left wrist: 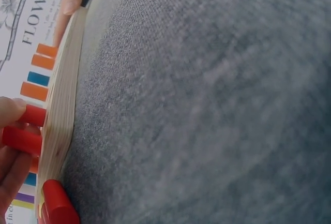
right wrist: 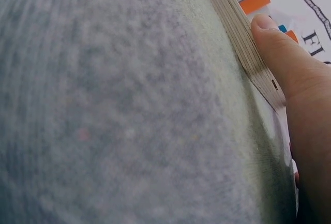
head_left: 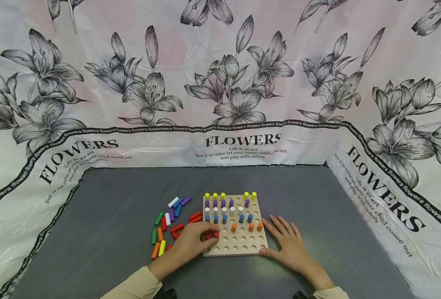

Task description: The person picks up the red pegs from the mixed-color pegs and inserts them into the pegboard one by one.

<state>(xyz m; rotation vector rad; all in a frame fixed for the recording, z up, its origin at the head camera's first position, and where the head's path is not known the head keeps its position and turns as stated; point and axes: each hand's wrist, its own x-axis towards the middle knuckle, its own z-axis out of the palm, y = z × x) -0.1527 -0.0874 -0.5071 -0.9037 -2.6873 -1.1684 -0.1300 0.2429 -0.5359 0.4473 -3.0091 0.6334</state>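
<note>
A wooden pegboard lies on the grey table, with rows of yellow, purple, white, blue and orange pegs standing in it. My left hand reaches over its left edge and pinches a red peg between thumb and fingers at the board's surface. In the left wrist view the thumb touches that upper red peg, and a second red peg stands beside it. At the board's right side my right hand rests with fingers spread. Its thumb touches the near right corner.
Loose pegs in several colours lie left of the board, among them a green peg, an orange peg and a yellow peg. More red pegs lie close to the left hand. A flower-printed cloth borders the table.
</note>
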